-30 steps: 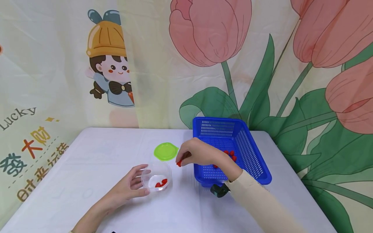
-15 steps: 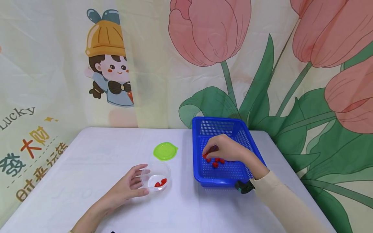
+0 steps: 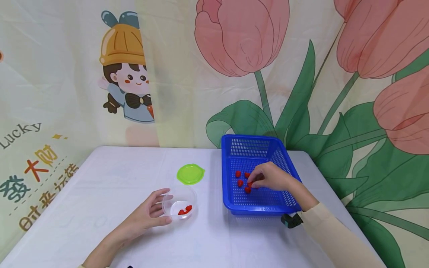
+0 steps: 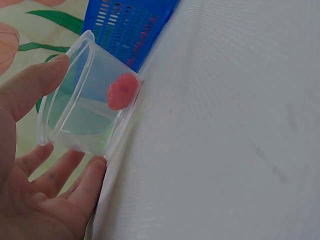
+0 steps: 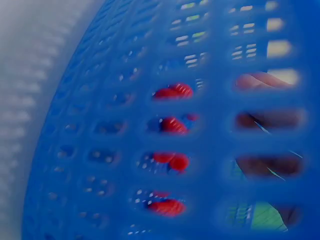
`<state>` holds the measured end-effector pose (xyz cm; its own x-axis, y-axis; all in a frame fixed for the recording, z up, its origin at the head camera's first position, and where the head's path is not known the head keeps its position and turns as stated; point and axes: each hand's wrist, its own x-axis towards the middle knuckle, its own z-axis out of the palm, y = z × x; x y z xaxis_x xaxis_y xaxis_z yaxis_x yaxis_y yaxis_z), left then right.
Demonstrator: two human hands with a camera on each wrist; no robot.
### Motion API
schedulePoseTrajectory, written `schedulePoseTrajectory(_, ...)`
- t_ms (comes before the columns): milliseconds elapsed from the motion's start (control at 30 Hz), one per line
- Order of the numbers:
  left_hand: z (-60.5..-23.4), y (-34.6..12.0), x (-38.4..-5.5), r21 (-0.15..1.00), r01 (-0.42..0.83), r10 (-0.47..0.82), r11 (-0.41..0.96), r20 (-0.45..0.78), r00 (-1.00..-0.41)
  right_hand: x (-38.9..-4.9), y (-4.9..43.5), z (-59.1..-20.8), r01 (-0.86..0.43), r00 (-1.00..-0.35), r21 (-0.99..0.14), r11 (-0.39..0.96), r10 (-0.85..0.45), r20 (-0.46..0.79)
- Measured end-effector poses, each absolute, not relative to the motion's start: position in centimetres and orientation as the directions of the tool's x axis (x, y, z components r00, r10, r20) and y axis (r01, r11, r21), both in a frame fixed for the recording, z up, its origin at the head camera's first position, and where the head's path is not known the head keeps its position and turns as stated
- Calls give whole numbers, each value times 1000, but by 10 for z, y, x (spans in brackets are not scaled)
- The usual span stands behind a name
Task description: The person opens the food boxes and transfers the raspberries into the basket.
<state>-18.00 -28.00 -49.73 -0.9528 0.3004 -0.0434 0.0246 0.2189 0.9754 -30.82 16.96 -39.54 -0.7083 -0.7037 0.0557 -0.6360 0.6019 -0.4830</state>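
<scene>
In the head view my left hand holds a clear plastic cup from its left side, thumb in front and fingers behind. Two red berries lie at the bottom of the cup. The left wrist view shows the thumb at the rim and a bumpy berry through the wall. Inside the blue basket, my right hand pinches a red berry with its fingertips, which partly cover it. Several other berries lie around it on the basket floor.
A bright green lid lies flat on the white-covered table, behind the cup. The basket's perforated wall fills much of the right wrist view. A printed cloth hangs behind the table.
My right hand has moved right, from beside the cup with a berry into the basket, then farther right to another berry. My left hand and the cup have kept their place.
</scene>
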Motion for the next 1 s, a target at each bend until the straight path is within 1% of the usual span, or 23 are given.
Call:
schedulePoseTrajectory(233, -498, -280, -180, 974, 22, 298, 225, -47, -953, -313, 179, -408, -636, -719, -469, 612, -691, 72)
schedulePoseTrajectory(467, -497, -280, -180, 975, 16, 297, 221, -52, -953, -319, 188, -421, -600, -754, -464, 652, -655, 55)
schedulePoseTrajectory(700, -498, -280, -180, 974, 16, 296, 224, -53, -954, -321, 192, -432, -596, -769, -451, 665, -633, 83)
schedulePoseTrajectory(833, -498, -280, -180, 975, 17, 296, 222, -51, -954, -324, 192, -437, -603, -769, -437, 668, -632, 94)
schedulePoseTrajectory(1000, -498, -280, -181, 974, 21, 297, 224, -48, -954, -326, 189, -441, -629, -752, -403, 665, -652, 98)
